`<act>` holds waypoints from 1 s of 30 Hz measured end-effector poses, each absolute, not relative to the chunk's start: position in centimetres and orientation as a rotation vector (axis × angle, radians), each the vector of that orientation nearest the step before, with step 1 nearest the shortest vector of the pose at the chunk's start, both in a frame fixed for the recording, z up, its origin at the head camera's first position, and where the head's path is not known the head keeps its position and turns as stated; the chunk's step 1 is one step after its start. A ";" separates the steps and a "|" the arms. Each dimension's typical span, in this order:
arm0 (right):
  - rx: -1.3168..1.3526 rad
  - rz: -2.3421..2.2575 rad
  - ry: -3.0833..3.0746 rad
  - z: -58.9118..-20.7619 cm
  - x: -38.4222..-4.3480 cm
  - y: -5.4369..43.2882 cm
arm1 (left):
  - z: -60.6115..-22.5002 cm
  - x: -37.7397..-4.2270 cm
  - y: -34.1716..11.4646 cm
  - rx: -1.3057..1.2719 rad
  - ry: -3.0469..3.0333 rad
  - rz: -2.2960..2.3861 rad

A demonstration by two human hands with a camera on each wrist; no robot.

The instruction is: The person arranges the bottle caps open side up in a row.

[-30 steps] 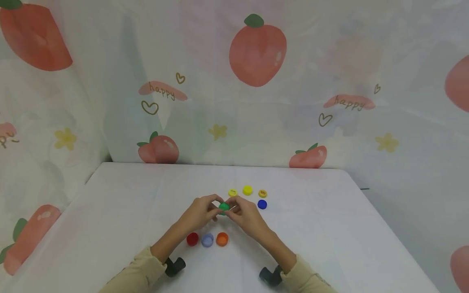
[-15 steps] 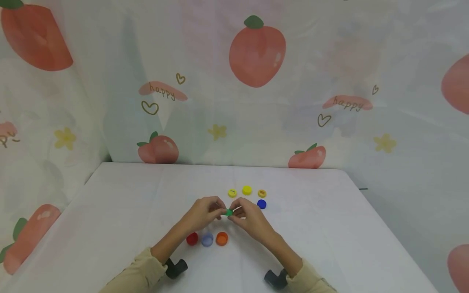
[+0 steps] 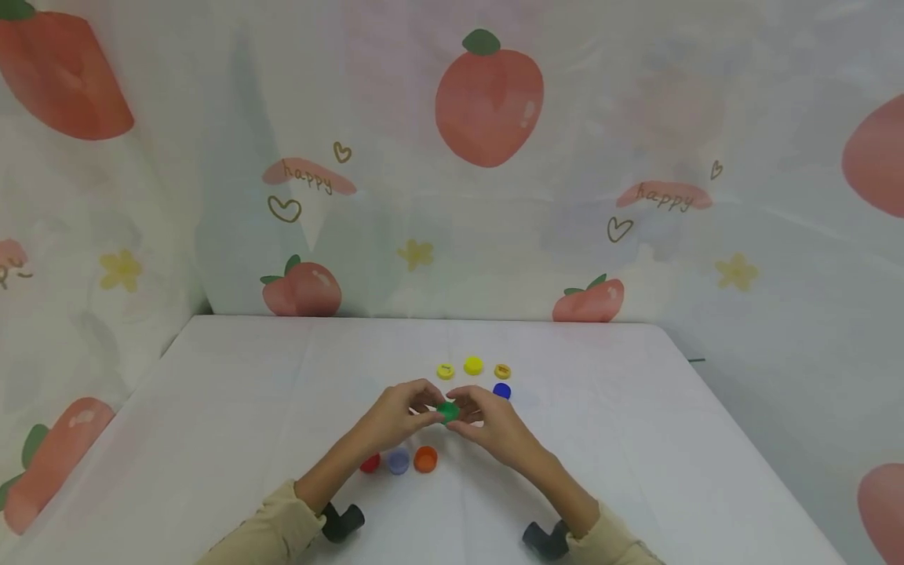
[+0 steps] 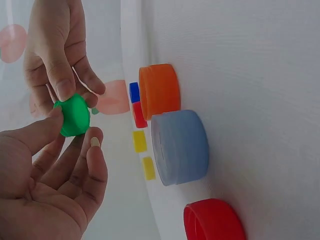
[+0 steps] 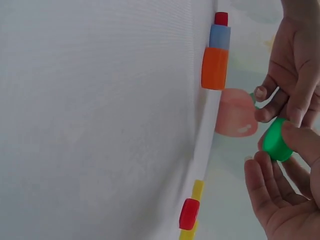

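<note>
A green bottle cap [image 3: 448,412] is held up off the table between both hands. My left hand [image 3: 401,412] pinches it from the left, thumb on one side and fingers on the other. From the right, my right hand [image 3: 494,424] pinches the same cap [image 4: 75,116] by its edge. In the right wrist view, both thumbs lie close together on the green cap [image 5: 277,140]. Below the hands stand a red cap [image 3: 370,463], a pale blue cap [image 3: 399,461] and an orange cap [image 3: 425,460], in a row.
Beyond the hands lie yellow caps [image 3: 474,366] in a row and a dark blue cap [image 3: 502,391]. Another red cap [image 5: 189,214], near them, is hidden in the head view. A white cloth covers the table [image 3: 636,471]; a fruit-print curtain hangs behind.
The green cap has shifted slightly right and been turned between the fingers, edge-on half a second ago and with a broad face showing now. The right forearm has moved a little right.
</note>
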State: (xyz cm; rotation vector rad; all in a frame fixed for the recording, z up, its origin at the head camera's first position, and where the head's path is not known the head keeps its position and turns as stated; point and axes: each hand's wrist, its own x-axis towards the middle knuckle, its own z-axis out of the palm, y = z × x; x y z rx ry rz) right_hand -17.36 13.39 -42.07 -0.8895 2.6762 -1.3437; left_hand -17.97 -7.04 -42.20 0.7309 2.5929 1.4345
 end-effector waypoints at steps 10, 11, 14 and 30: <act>-0.873 -1.097 2.679 -42.0 -17.3 14.0 | -42.7 -17.9 -6.8 0.786 2.638 1.312; -0.867 -1.057 2.679 -42.1 -17.3 14.0 | -42.8 -18.0 -6.7 0.782 2.633 1.283; -0.859 -0.929 2.668 -42.2 -17.3 14.1 | -43.0 -17.9 -6.6 0.775 2.602 1.192; -0.839 -0.765 2.592 -42.7 -16.9 13.4 | -43.0 -17.4 -6.6 0.780 2.489 1.044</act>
